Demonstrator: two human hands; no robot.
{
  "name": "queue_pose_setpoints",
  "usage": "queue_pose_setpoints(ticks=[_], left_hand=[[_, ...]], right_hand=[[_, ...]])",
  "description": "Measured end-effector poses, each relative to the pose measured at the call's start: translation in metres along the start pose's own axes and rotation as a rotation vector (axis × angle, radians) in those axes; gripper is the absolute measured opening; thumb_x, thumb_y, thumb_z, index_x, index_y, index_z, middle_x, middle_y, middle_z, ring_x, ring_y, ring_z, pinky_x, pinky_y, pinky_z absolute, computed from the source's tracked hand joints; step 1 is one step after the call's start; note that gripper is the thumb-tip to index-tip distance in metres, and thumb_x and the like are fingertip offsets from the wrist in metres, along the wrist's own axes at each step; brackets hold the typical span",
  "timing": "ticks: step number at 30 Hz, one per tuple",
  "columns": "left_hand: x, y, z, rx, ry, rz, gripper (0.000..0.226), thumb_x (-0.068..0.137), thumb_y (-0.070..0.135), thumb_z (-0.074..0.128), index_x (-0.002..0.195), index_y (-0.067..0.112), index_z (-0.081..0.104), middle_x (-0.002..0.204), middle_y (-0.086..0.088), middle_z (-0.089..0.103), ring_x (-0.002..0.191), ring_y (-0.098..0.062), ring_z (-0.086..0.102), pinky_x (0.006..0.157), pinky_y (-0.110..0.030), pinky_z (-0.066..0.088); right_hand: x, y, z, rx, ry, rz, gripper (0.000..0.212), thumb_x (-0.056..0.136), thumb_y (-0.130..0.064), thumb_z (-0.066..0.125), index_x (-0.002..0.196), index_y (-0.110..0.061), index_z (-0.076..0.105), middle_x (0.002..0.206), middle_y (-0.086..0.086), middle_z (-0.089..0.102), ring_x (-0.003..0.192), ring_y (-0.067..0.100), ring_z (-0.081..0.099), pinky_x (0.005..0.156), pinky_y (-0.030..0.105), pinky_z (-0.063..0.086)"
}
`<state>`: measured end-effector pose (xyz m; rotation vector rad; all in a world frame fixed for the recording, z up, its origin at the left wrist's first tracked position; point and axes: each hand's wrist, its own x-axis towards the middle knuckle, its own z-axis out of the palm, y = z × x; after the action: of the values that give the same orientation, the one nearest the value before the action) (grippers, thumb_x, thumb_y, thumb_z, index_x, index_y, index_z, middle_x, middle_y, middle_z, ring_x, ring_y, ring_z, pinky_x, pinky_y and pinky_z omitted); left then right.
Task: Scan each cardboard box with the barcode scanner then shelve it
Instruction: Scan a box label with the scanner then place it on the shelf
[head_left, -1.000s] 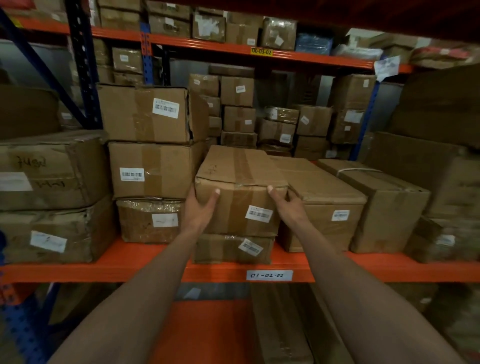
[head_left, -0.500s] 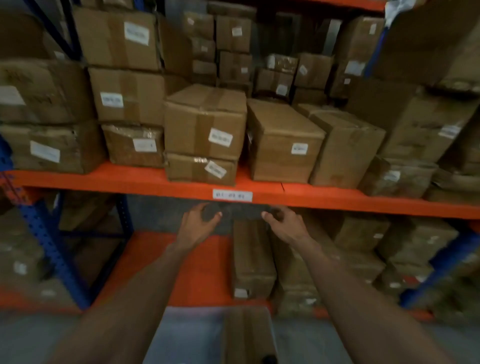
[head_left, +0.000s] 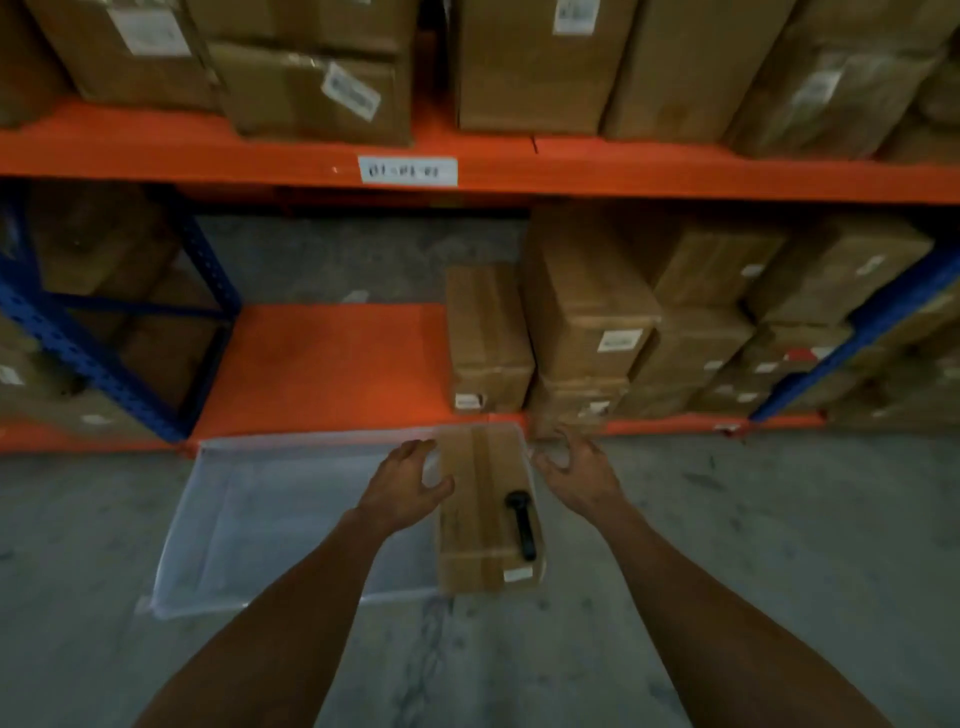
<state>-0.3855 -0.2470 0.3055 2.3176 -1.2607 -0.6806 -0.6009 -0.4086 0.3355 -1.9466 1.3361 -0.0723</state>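
Note:
A long taped cardboard box lies on the floor in a shallow clear tray, with a white label at its near end. A black barcode scanner lies on top of the box near its right edge. My left hand hovers at the box's left side, fingers loosely spread and holding nothing. My right hand hangs just right of the box's far end, fingers relaxed and empty. Neither hand plainly touches the box.
An orange shelf beam with a white location tag crosses above, stacked boxes on it. The lower orange shelf has bare room on the left and boxes on the right. Blue uprights stand at left and right.
My hands let go of the box on the upper shelf and dropped down to the floor. The view tilted down, bringing the tray, the box and the scanner into sight.

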Motion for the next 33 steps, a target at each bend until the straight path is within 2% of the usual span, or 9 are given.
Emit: queue_pose_setpoints(ticks=[7,14,23,27,31,33], left_hand=[[0.004,-0.075,0.112,0.051,-0.059,0.033,0.074,0.088,0.052,0.062,0.146,0.01,0.041,0.149,-0.014,0.043,0.136,-0.028,0.04,0.112,-0.032,0.03],[0.047,-0.147,0.249,0.057,0.025,0.065,0.074,0.086,0.054,0.063,0.144,0.012,0.044,0.146,-0.016,0.046,0.134,-0.032,0.041,0.113,-0.038,0.031],[0.104,-0.221,0.387,0.083,0.17,0.188,0.079,0.083,0.078,0.041,0.142,0.026,0.044,0.148,-0.005,0.043,0.139,-0.023,0.032,0.115,-0.053,0.022],[0.119,-0.252,0.422,-0.02,0.223,0.254,0.078,0.08,0.084,0.038,0.139,0.034,0.047,0.15,0.003,0.04,0.138,-0.019,0.033,0.116,-0.044,0.027],[0.131,-0.267,0.442,-0.154,0.302,0.305,0.079,0.073,0.089,0.037,0.131,0.039,0.057,0.143,0.009,0.043,0.133,-0.011,0.034,0.112,-0.036,0.031],[0.133,-0.27,0.446,-0.169,0.364,0.356,0.078,0.074,0.089,0.036,0.127,0.037,0.061,0.137,0.009,0.047,0.128,-0.009,0.038,0.108,-0.03,0.033]], right_hand=[[0.017,0.091,0.115,-0.045,-0.011,0.145,0.075,0.092,-0.063,0.062,0.155,-0.029,0.038,0.143,0.016,0.054,0.13,0.036,0.054,0.105,0.047,0.048],[0.096,0.173,0.208,-0.088,0.076,0.144,0.084,0.088,-0.07,0.061,0.156,-0.034,0.03,0.143,0.016,0.05,0.124,0.038,0.058,0.099,0.047,0.05],[0.19,0.236,0.306,-0.222,0.227,0.103,0.09,0.084,-0.079,0.057,0.155,-0.033,0.026,0.138,0.018,0.046,0.12,0.043,0.057,0.097,0.049,0.048],[0.214,0.259,0.327,-0.294,0.29,0.095,0.091,0.088,-0.076,0.054,0.16,-0.033,0.018,0.141,0.022,0.053,0.126,0.042,0.055,0.101,0.048,0.047],[0.224,0.265,0.329,-0.219,0.32,0.013,0.077,0.093,-0.06,0.065,0.154,-0.024,0.034,0.144,0.016,0.055,0.131,0.038,0.053,0.104,0.048,0.045],[0.219,0.267,0.329,-0.205,0.358,-0.03,0.07,0.095,-0.056,0.064,0.152,-0.025,0.038,0.142,0.015,0.057,0.13,0.038,0.053,0.102,0.047,0.045]])
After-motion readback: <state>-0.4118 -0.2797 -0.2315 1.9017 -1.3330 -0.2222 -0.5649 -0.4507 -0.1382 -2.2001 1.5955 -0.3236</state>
